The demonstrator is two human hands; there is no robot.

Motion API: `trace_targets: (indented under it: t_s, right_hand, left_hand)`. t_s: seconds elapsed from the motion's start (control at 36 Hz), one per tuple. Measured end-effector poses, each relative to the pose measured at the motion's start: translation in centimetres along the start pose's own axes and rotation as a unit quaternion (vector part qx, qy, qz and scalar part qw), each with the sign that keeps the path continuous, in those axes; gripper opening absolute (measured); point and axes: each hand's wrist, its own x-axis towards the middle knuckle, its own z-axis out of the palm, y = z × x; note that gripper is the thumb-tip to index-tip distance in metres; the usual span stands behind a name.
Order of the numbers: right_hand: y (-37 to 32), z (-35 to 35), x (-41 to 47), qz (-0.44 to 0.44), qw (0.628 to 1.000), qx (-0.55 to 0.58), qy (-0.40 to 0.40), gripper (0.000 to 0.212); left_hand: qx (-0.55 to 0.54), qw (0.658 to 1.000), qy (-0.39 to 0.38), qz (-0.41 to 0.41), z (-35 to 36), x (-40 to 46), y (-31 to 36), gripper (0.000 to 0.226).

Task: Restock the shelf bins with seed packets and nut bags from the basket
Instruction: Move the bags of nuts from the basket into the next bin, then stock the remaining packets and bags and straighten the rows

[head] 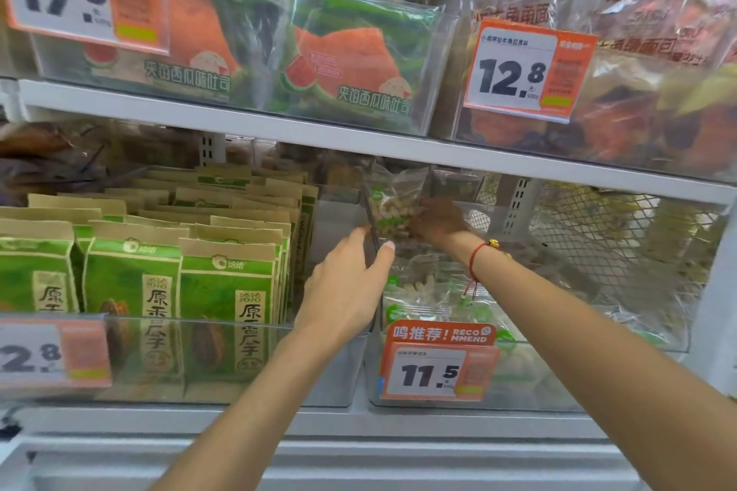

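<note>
Two bare forearms, no sleeves, red string bracelet with a gold bead on right wrist

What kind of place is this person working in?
Most likely a grocery or snack shop: price tags clipped to clear shelf bins, rows of green seed packets, and bagged bread above.
</note>
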Motion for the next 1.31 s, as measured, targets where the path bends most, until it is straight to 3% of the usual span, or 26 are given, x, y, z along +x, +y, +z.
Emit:
trace_targets:
  t_s: [0.06,0.14,0.28,0.36,0.44,0.64,0.86,0.94,1.03,1.08,1.19,1.31]
  right_hand:
    - [-0.1,-0.4,0.0,-0.005,1.0,-0.006,-0.024,0.062]
    - [-0.2,-1.2,-0.1,0.004,0.999,-0.029,-0.046,0.056]
    - [0.1,-2.1,-0.6,0.053,0.998,-0.001,-0.036,0.02]
    - [0.9,-2.8,-1.3,0.025,0.998,0.028,-0.043,0.05]
    - [1.2,-3.9,-3.4,0.009,0.993,0.108,-0.042,0.064]
    - [1.4,-6.3,-7.9,0.015,0.998,0.062,-0.029,0.043]
    - [-1.0,-8.6,-17.5,-0.203,0.975,0.013,-0.09,0.025]
    - [-1.8,-8.4,-21.1,-0.279,0.949,-0.037,-0.141,0.022]
    - [-1.8,-6.2,-23.6,-0.308,0.904,-0.148,-0.257,0.022]
    - [-1.5,-3.6,-25.0,-0.303,0.864,-0.217,-0.337,0.026]
    - [-0.1,2.7,-28.0,-0.271,0.799,-0.251,-0.475,0.032]
    - [2.2,9.4,-30.8,-0.248,0.728,-0.327,-0.55,0.041]
  left_hand:
    - [0.002,1.0,-0.003,-0.001,-0.1,0.0,0.0,0.037]
    - [0.006,1.0,-0.007,-0.002,-0.1,0.0,0.1,0.039]
    - [0.008,1.0,-0.007,-0.005,-0.2,0.0,0.1,0.038]
    - [0.006,1.0,0.004,-0.003,-0.3,-0.1,0.3,0.037]
    - [0.012,1.0,0.025,0.008,-0.3,-0.3,0.4,0.037]
    - [-0.007,0.997,0.055,0.045,-1.1,-1.7,1.1,0.044]
    - [0.022,0.981,0.137,0.132,-5.1,-9.0,2.2,0.026]
    - [0.045,0.986,0.105,0.119,-7.3,-12.2,1.1,0.017]
    - [0.078,0.994,0.026,0.069,-8.8,-15.2,-1.0,0.012]
    - [0.114,0.993,-0.028,0.028,-9.1,-17.1,-3.1,0.013]
    - [0.134,0.98,-0.132,-0.063,-8.4,-20.6,-9.2,0.014]
    - [0.165,0.948,-0.222,-0.158,-6.5,-23.9,-16.9,0.021]
